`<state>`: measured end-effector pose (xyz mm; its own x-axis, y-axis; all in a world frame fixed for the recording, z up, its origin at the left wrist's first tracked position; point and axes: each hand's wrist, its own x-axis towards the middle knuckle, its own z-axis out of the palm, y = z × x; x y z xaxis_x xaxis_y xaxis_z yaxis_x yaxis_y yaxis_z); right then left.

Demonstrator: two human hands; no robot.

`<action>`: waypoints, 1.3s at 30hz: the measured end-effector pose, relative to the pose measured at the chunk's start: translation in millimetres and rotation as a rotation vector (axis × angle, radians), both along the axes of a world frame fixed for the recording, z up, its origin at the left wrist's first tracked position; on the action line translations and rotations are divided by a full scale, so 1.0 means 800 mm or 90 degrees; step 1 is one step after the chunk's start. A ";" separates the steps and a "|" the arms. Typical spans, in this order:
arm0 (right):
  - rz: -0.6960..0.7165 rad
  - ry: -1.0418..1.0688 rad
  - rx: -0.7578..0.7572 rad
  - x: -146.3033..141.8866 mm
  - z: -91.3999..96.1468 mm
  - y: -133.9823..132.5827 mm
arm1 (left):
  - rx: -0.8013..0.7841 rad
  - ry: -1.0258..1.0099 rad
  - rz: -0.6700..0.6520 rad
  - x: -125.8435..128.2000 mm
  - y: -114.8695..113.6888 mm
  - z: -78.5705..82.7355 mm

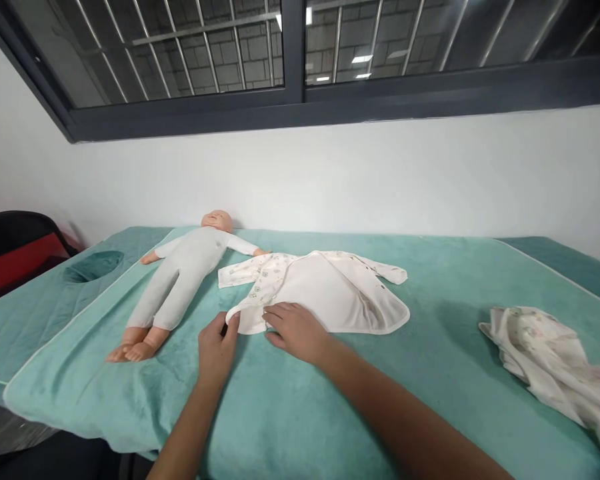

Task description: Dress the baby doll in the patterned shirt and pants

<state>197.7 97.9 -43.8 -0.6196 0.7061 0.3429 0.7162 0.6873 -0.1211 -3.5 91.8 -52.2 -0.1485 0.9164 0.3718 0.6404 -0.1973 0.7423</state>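
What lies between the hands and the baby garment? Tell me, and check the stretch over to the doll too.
Nothing visible. The left hand and right hand already rest on the near hem of the baby garment. Between the garment and the doll to its left, only bare green towel shows.

I see both of my bare forearms reaching forward from the bottom edge of the view, the left one rising steeply from the lower middle and the right one running in on a long diagonal from the lower right. My left hand (218, 347) lies palm down with the fingers pointing away from me and the fingertips bunched together in a light pinch at its far end. My right hand (296, 329) lies flat just beside it, palm down, fingers extended and angled towards the left, the two hands nearly touching at their tips.
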 end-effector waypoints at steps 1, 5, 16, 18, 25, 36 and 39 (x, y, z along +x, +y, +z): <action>-0.020 -0.021 -0.005 0.001 0.002 -0.002 | -0.006 -0.011 0.012 0.000 0.000 0.000; -0.075 -0.092 -0.015 -0.001 0.008 -0.010 | -0.017 -0.042 0.057 -0.001 -0.002 0.005; -0.067 -0.055 -0.055 0.009 0.007 -0.017 | -0.027 -0.110 0.118 0.000 -0.001 0.007; -0.045 -0.019 -0.079 0.010 0.005 -0.016 | -0.019 -0.108 0.087 -0.001 0.000 0.004; -0.172 0.101 -0.114 0.040 0.002 0.003 | 0.067 -0.067 -0.054 -0.004 0.001 0.004; -0.426 0.014 -0.166 0.107 -0.021 -0.030 | 0.159 -0.067 -0.170 -0.022 -0.022 0.017; -0.427 0.173 -0.161 0.117 -0.019 -0.038 | 0.193 -0.038 -0.043 -0.062 -0.021 0.049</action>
<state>291.0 67.4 -59.1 0.0516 0.9784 0.2003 0.8929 0.0447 -0.4480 -52.9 75.4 -12.8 -0.1210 0.7741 0.6214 0.5754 -0.4554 0.6793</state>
